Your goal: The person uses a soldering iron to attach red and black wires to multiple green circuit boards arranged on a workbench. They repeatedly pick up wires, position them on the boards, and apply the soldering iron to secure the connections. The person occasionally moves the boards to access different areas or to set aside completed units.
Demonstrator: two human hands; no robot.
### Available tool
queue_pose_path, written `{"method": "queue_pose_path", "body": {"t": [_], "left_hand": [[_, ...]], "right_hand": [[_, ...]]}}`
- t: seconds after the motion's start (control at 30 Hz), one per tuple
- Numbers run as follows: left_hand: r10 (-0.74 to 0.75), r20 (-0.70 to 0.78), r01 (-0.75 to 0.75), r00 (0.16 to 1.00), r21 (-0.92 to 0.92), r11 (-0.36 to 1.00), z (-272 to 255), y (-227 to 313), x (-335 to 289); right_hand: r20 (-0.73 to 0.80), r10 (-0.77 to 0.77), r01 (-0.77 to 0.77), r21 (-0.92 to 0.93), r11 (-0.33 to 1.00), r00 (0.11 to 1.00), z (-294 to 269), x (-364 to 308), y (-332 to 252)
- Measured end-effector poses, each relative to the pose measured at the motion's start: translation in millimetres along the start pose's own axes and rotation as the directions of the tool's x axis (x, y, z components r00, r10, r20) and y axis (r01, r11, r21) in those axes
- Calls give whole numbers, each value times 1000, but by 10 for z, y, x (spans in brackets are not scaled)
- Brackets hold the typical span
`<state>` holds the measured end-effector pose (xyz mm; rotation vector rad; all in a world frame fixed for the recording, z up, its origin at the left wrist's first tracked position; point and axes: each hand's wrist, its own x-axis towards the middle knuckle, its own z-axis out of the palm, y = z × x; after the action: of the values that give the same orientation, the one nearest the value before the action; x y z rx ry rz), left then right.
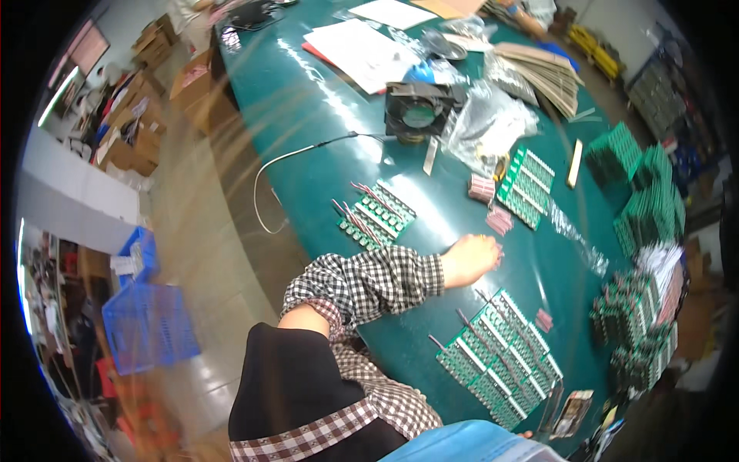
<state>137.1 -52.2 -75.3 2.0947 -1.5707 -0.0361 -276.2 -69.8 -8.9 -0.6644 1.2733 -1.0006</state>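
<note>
My left hand [471, 260] reaches over the green table with its fingers curled together. A trace of pinkish red shows at the fingertips, but what they hold is too small to make out. Just beyond it lies a loose pile of short pinkish-red wires [499, 222], beside a tied bundle of them [481, 188]. A green circuit board panel [527, 187] sits past the pile. Nearer to me is a larger circuit board panel [493, 362] with wires standing on it. Of my right hand [526, 435], only a sliver shows near the lower edge; its fingers are hidden.
Boards with wires [377, 215] lie left of my hand. A black fan [419, 112] with a cable, plastic bags [493, 123] and paper [366, 54] lie farther back. Stacked green boards [650, 208] line the right edge. A blue crate [150, 327] stands on the floor at left.
</note>
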Motion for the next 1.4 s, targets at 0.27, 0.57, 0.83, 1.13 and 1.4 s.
{"method": "queue_pose_path", "body": {"t": [0.27, 0.57, 0.83, 1.13, 1.4], "left_hand": [[34, -85, -36, 996, -14, 999, 71, 10, -61], [-19, 9, 20, 1000, -102, 995, -93, 1, 1], [-196, 20, 164, 980, -631, 758, -140, -131, 63], [-122, 398, 409, 909, -801, 437, -482, 228, -139], [29, 573, 501, 819, -740, 449, -588, 700, -557]], "right_hand": [[12, -65, 65, 3, 998, 998, 77, -1, -121], [44, -117, 116, 31, 993, 992, 78, -21, -105], [319, -154, 68, 267, 961, 935, -87, -152, 73], [285, -158, 77, 276, 958, 946, -148, -395, 263], [257, -157, 80, 286, 955, 954, -155, -475, 418]]}}
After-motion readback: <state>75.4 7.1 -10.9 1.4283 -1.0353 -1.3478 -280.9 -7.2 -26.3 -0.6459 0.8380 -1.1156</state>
